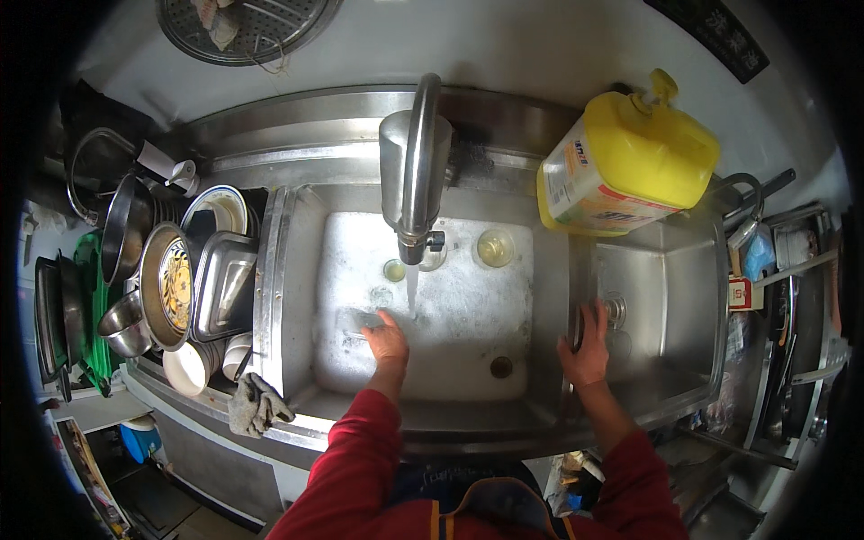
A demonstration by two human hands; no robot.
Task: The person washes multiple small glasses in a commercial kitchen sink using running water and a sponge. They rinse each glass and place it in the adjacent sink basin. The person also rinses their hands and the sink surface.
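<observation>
My left hand [388,344] is low in the middle sink basin [466,364], its fingers against a clear drinking glass [354,322] that looks tilted on its side and is slightly blurred. Water runs from the steel faucet [424,155] just beyond those fingertips. Behind the stream stand a small glass [394,271] and a wider glass [495,248] holding yellowish liquid; another is partly hidden by the spout. My right hand [586,351] hangs with fingers spread over the divider's right side. By its fingertips a clear glass [615,310] sits in the right basin [682,290].
A large yellow detergent jug [641,162] stands behind the divider. Stacked bowls [192,364], steel pans [125,229] and a rectangular tray [226,283] crowd the left side. A grey glove or cloth [256,405] lies on the front left edge. Utensils [783,337] line the right.
</observation>
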